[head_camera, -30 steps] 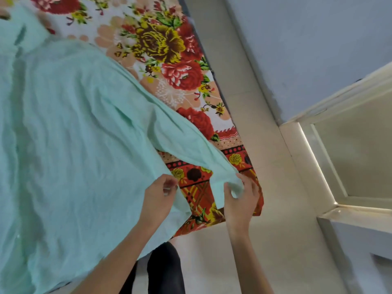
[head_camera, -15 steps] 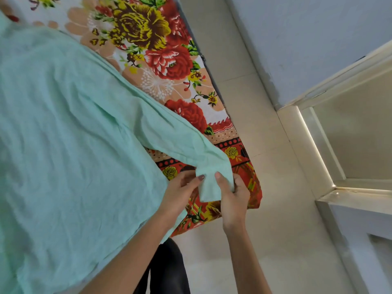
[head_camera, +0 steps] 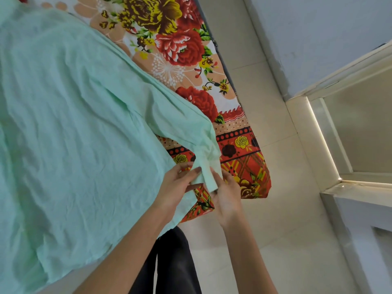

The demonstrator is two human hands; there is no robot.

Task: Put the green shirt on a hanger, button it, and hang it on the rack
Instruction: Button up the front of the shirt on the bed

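Observation:
The mint-green shirt (head_camera: 70,128) lies spread flat over a bed, filling the left half of the view. One sleeve runs down to the right and ends in a narrow cuff (head_camera: 209,177) near the bed's corner. My left hand (head_camera: 177,186) pinches the cuff from the left side. My right hand (head_camera: 226,195) holds the same cuff from the right, fingers curled around its end. No hanger and no rack are in view.
A floral bedsheet (head_camera: 186,47) in red, yellow and white covers the bed under the shirt, with its corner (head_camera: 254,179) hanging over pale floor tiles (head_camera: 265,240). A white door frame (head_camera: 318,145) stands at the right. My dark trouser leg (head_camera: 174,262) shows below.
My left hand has let go of the shirt's hem and moved right to the sleeve cuff. Both hands have closed in on the cuff, which is now bunched narrower.

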